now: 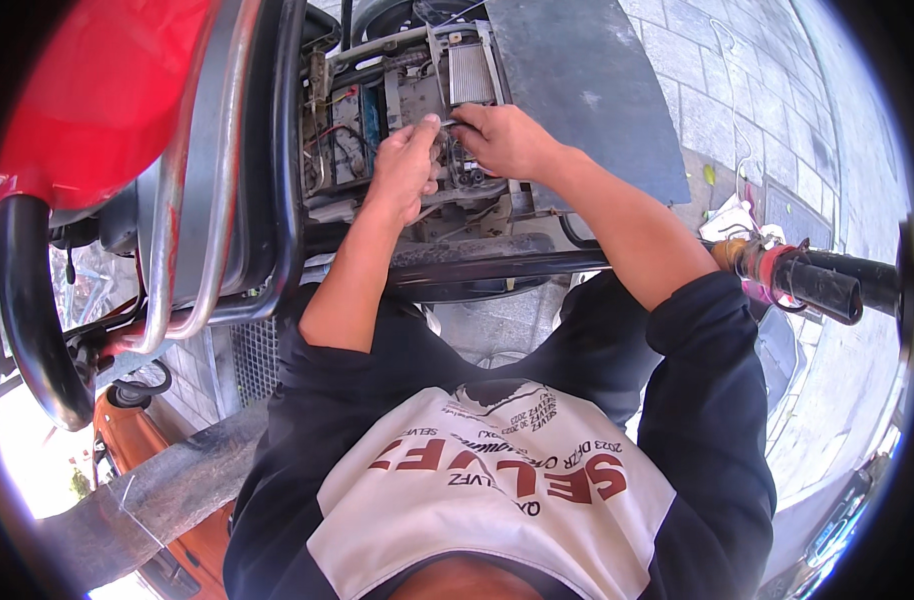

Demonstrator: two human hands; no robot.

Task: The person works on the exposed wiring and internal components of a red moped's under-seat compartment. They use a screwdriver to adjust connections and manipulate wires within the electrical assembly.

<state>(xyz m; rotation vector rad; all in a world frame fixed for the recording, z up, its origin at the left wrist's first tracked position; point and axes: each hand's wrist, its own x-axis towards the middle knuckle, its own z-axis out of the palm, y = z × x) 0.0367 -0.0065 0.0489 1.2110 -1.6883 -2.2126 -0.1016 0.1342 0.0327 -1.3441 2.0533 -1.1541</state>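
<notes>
- Visibility poor at the work point: fingertips cover most of the small pale piece [449,123]; can't ID it.
- Left hand [405,168]: fingers curled, thumb tip up next to the piece. Can't tell if it's gripping.
- Right hand [502,142]: thumb and index look to be pinching the piece; other fingers folded under.
- Both forearms block part of the open compartment [417,85]; wiring under the hands is a dark jumble.
- Red body panel [97,100] cut off by the fisheye rim, as is the orange vehicle part [137,430] lower left.
- Writing: white shirt front [497,530] carries large dark red letters plus smaller black print, partly lost in folds. No legible label on the compartment parts.
- Piece: thin, short, light-toned; material unclear. Sits between both hands, over the compartment, just below the silver finned panel [469,75].
- Grey flat sheet [597,100] right of the compartment.
</notes>
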